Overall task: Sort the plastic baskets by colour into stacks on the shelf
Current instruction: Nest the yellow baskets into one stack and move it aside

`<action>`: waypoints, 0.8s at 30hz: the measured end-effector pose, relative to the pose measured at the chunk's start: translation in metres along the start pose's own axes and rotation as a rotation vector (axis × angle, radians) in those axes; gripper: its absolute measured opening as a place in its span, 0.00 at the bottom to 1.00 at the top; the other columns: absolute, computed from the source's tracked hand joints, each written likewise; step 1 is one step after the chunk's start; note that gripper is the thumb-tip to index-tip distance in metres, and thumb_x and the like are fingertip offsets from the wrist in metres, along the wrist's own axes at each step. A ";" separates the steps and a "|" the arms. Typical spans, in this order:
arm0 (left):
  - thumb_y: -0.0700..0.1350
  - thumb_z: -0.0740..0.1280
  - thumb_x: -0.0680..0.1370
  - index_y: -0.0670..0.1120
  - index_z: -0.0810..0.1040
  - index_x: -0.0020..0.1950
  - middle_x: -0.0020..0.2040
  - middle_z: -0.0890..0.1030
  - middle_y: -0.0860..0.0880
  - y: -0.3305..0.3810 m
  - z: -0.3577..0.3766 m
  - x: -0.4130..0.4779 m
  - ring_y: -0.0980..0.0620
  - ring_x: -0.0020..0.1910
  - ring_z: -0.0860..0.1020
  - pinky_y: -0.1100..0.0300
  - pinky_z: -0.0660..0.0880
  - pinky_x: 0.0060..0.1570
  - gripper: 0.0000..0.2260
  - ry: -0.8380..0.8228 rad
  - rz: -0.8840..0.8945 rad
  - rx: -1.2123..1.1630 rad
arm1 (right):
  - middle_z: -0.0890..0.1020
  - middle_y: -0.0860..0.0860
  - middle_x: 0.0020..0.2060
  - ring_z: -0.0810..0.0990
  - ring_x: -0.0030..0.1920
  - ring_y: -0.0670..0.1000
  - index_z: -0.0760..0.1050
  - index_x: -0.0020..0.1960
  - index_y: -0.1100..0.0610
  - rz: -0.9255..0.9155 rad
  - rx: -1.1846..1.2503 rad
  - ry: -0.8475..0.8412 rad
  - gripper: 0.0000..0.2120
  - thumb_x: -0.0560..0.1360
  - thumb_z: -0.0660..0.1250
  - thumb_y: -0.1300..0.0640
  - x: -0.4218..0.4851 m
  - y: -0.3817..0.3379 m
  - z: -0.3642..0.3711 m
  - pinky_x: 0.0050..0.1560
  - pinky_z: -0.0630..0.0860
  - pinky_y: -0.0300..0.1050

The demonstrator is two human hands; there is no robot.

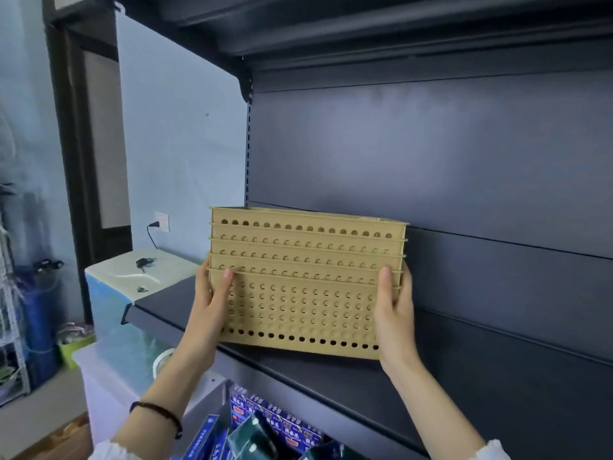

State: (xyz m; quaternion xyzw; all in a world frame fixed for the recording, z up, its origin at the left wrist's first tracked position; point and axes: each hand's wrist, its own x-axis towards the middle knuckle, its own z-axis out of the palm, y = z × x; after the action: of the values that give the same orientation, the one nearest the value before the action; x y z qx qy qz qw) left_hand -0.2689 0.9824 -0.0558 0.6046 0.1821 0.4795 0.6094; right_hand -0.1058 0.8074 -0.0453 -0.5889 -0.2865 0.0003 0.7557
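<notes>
Blue packets crowd the lower tier nearest the lens; above them both arms reach up to a nested stack of tan baskets on the dark shelf; left hand clamps the stack's left end, right hand its right end, thumbs across the perforated front; thin holed plastic looks light, fairly stiff yet a bit springy, probably slick, so gripping under the rims at both ends seems safest; the base's far side seems slightly raised.
</notes>
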 end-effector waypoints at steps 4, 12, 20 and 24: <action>0.61 0.60 0.75 0.63 0.53 0.75 0.70 0.69 0.58 -0.019 -0.024 0.053 0.67 0.61 0.72 0.53 0.69 0.65 0.30 -0.103 0.042 0.024 | 0.78 0.34 0.55 0.77 0.55 0.35 0.60 0.71 0.37 0.019 -0.043 -0.028 0.29 0.71 0.56 0.34 0.016 0.013 0.033 0.56 0.72 0.41; 0.56 0.65 0.77 0.68 0.50 0.74 0.69 0.74 0.55 -0.046 -0.069 0.152 0.56 0.65 0.75 0.54 0.71 0.64 0.32 -0.388 0.056 0.046 | 0.77 0.37 0.58 0.76 0.60 0.40 0.60 0.73 0.42 -0.017 -0.127 0.151 0.33 0.70 0.56 0.33 0.041 0.038 0.102 0.64 0.71 0.48; 0.48 0.66 0.78 0.63 0.56 0.74 0.60 0.79 0.48 -0.063 -0.091 0.214 0.57 0.57 0.78 0.63 0.73 0.49 0.29 -0.428 -0.013 0.106 | 0.77 0.37 0.60 0.76 0.60 0.38 0.60 0.73 0.41 -0.020 -0.235 0.190 0.33 0.71 0.58 0.34 0.050 0.059 0.141 0.62 0.71 0.45; 0.48 0.66 0.78 0.61 0.55 0.75 0.63 0.76 0.48 -0.072 -0.085 0.235 0.55 0.59 0.76 0.56 0.75 0.55 0.29 -0.453 -0.017 0.120 | 0.77 0.38 0.62 0.75 0.62 0.40 0.60 0.74 0.40 0.000 -0.268 0.205 0.33 0.71 0.59 0.33 0.061 0.063 0.146 0.64 0.71 0.46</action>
State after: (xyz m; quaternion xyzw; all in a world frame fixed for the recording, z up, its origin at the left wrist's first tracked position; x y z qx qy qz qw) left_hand -0.1997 1.2334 -0.0544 0.7303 0.0740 0.3147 0.6018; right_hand -0.0971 0.9777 -0.0540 -0.6814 -0.2054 -0.0981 0.6956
